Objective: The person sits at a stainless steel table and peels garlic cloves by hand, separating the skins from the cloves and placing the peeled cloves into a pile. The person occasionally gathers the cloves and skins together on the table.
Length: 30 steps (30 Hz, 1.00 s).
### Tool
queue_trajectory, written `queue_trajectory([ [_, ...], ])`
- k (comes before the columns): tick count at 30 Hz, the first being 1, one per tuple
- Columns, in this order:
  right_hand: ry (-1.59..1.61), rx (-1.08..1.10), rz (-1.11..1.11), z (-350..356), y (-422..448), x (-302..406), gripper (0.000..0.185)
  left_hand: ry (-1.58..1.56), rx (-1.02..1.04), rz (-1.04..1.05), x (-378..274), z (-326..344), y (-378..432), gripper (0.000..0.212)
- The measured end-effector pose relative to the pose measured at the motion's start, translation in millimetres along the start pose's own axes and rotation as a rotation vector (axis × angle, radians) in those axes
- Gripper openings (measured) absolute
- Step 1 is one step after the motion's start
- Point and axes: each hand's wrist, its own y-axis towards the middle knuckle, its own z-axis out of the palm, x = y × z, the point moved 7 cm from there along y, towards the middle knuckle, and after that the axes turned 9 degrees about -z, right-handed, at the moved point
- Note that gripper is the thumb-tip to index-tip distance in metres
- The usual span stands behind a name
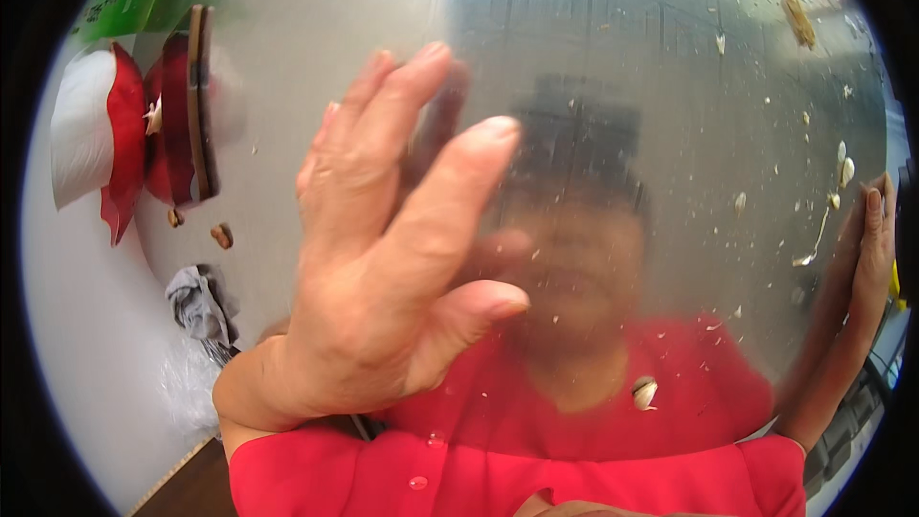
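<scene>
My left hand (380, 244) is over the shiny metal tabletop (323, 29) with its fingers apart and nothing in them. Along the table's far right edge lies my right hand (874, 219), its fingers close together; whether it grips the edge is not clear. A garlic clove (644, 393) rests near my chest, on the reflection of my red shirt. Garlic pieces (846, 171) and thin skins are scattered on the right side, near my right hand. Farther up on that side is a brown elongated piece (798, 20).
Along the left are a white paper roll (82, 126), red packaging (126, 136), a dark red item with a brown edge (183, 115), and a green printed package (136, 3). Below them sit small brown pieces (222, 235), a crumpled grey cloth (194, 301) and clear plastic (188, 388).
</scene>
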Motion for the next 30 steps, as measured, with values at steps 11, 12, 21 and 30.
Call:
queue_trajectory([
  [11, 0.42, -0.015, 0.081, 14, -4, 34, 0.059, -0.188, -0.09, -0.055, 19, -22, 8, 0.041],
  [12, 0.425, -0.013, 0.101, 14, -6, 39, 0.059, -0.217, -0.108, -0.073, 22, -24, 7, 0.042],
  [21, 0.351, -0.028, 0.154, 8, -4, 51, 0.059, -0.119, -0.333, -0.282, 48, -32, 14, 0.048],
  [30, 0.143, -0.034, 0.174, 2, -3, 55, 0.066, 0.121, -0.405, -0.509, 101, -56, 83, 0.048],
])
